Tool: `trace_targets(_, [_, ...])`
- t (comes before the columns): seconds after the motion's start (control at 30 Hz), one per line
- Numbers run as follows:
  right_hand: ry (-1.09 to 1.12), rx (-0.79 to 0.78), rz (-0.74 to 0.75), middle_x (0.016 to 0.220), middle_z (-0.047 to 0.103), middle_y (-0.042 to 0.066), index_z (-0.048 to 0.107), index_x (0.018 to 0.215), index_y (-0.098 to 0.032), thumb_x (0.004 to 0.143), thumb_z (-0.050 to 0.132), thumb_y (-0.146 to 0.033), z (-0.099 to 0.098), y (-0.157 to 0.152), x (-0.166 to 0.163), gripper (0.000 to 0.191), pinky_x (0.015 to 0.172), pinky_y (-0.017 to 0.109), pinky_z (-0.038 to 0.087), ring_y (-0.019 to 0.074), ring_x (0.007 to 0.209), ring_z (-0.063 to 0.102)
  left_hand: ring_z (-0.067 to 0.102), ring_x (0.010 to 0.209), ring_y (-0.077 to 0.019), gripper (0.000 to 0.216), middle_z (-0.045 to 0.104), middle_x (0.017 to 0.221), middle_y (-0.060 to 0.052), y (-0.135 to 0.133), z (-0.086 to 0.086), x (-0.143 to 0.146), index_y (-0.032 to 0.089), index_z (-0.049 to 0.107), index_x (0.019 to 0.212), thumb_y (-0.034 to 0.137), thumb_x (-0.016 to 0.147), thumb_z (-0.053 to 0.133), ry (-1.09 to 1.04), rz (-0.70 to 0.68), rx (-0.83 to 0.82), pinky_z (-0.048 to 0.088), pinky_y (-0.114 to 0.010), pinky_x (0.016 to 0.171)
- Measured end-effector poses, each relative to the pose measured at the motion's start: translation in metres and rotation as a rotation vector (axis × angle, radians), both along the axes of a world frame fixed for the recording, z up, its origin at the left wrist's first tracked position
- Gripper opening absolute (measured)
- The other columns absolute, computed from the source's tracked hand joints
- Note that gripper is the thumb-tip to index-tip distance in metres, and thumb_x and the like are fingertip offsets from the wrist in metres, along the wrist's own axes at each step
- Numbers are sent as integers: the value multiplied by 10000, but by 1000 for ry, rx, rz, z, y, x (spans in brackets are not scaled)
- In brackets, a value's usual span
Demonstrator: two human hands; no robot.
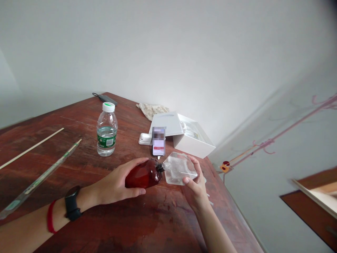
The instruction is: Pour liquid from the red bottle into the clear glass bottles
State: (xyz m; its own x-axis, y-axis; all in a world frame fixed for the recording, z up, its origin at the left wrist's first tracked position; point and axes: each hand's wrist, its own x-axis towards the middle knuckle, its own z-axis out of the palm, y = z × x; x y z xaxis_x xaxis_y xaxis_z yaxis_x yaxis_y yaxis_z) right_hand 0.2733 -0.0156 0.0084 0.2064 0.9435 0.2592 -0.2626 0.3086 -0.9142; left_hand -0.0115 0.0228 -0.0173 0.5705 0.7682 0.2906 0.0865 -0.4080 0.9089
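Observation:
My left hand (pixel 126 182) is wrapped round a reddish-brown bottle (pixel 143 174), tilted onto its side with its black threaded neck pointing right. In my right hand (pixel 195 186) is a clear angular bottle (pixel 180 168), also tipped over, its neck facing left. The two bottle mouths meet or nearly meet; I cannot tell whether liquid passes between them. Just beyond them a phone (pixel 158 141) leans upright against a white box lid (pixel 165 123). A water bottle (pixel 106 135) with a green label and white cap stands to the left, partly filled.
On the wooden table (pixel 86 168) lie a thin stick (pixel 33 147) and a wrapped pair of chopsticks (pixel 42 179). An open white box (pixel 195 140), a cloth (pixel 151 110) and a grey pouch (pixel 106 99) sit near the wall. A pink rack (pixel 258 146) is at the right.

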Motion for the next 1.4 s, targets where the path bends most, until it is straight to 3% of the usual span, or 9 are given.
trace_targets(0.93, [-22,-6,4,1221,794,38,679,1192,-326,588,1034,-314,2,-2,0,701,887,378,596,277,1066,750,566,1474,-358,834,545,1639,-132,0,1,0,254,454,1586,415,873,856,33,-1,20,430,-535,1267])
trace_targets(1.4, [-51,-32,12,1307,777,70,658,1211,-322,590,1019,-331,5,-3,1,718,985,488,589,346,1180,733,563,1474,-373,834,539,1644,-131,0,1,-1,273,430,1605,456,899,835,52,1,38,428,-565,1265])
